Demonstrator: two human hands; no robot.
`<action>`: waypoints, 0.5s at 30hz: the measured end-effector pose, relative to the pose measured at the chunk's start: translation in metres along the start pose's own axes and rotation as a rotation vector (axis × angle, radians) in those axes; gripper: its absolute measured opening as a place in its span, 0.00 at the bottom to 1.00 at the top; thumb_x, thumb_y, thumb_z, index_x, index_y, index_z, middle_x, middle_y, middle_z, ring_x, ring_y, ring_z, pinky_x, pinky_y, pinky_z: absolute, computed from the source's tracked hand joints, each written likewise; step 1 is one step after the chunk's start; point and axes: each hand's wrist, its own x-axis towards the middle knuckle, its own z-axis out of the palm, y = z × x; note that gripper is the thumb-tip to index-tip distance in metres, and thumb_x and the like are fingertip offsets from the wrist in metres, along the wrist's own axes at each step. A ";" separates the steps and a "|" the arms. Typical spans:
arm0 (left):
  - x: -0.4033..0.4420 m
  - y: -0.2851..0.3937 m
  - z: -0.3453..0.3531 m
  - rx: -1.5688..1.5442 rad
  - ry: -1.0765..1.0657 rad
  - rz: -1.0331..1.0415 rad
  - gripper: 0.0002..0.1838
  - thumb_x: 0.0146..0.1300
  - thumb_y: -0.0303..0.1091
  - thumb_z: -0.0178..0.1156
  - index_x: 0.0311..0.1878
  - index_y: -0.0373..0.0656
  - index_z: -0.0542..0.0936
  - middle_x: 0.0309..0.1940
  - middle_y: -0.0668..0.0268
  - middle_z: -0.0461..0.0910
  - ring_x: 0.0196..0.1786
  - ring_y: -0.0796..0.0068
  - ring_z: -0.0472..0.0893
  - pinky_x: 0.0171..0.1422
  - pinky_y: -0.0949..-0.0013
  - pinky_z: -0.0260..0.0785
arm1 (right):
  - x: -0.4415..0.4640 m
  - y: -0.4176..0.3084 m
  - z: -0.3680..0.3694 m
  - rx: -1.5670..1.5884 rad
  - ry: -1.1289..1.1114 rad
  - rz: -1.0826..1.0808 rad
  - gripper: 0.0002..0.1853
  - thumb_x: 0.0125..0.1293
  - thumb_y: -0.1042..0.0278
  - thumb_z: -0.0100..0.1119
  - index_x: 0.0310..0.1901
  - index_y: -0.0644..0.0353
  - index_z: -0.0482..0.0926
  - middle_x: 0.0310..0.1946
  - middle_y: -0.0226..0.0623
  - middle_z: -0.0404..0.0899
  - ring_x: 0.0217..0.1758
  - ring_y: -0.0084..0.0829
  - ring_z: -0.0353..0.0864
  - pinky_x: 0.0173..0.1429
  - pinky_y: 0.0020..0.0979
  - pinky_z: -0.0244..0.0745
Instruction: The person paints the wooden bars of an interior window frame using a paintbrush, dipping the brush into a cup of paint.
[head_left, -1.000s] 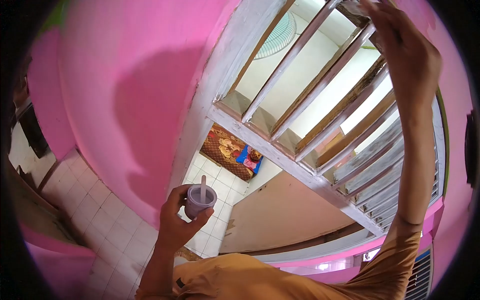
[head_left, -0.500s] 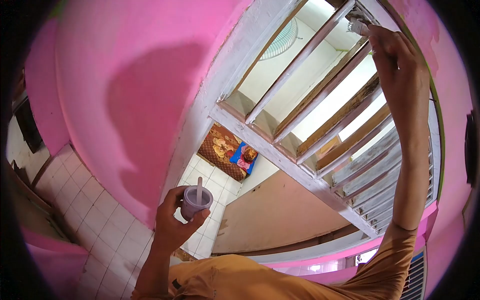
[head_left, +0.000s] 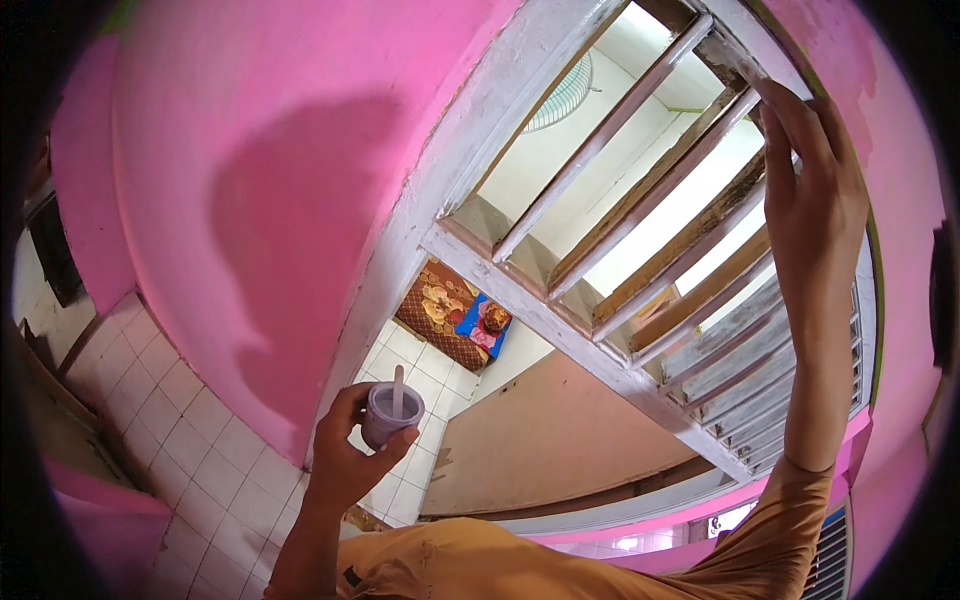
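Observation:
My left hand point(head_left: 350, 440) is wrapped round a small purple-grey cup point(head_left: 391, 416), with a pale flat stick point(head_left: 398, 390) standing in it. High on the right, my right hand point(head_left: 815, 180) is raised against the upper part of a slatted wooden frame point(head_left: 590, 322), its fingers pressed together near the top ends of the slats. The brush in that hand is hidden behind the fingers. Greyish-white paint covers the frame and slat point(head_left: 605, 140) fronts, while some slat sides show bare, worn wood.
A pink wall point(head_left: 270, 150) with a shadow on it rises left of the frame. Behind the slats is a fan point(head_left: 565, 95). Below are a patterned brown mattress point(head_left: 440, 310), a tan panel point(head_left: 560, 430) and white floor tiles point(head_left: 215, 460).
My right hand has moved down and slightly right along the frame's upper edge, and the brush seen earlier is now hidden. My left hand with the cup has shifted only slightly.

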 end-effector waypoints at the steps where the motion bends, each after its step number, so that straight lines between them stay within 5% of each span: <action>1: 0.001 -0.001 0.000 0.024 0.014 0.043 0.30 0.56 0.35 0.77 0.58 0.35 0.74 0.47 0.57 0.83 0.51 0.68 0.85 0.55 0.64 0.78 | -0.001 -0.003 -0.003 -0.010 0.002 0.007 0.09 0.67 0.76 0.63 0.49 0.60 0.83 0.35 0.42 0.77 0.34 0.44 0.80 0.41 0.42 0.78; 15: 0.003 -0.001 -0.002 -0.037 -0.028 -0.049 0.32 0.57 0.38 0.78 0.60 0.38 0.72 0.50 0.62 0.81 0.54 0.71 0.81 0.63 0.65 0.72 | 0.006 -0.009 -0.015 0.063 0.004 0.109 0.09 0.67 0.76 0.63 0.48 0.59 0.83 0.38 0.42 0.80 0.37 0.44 0.83 0.43 0.39 0.78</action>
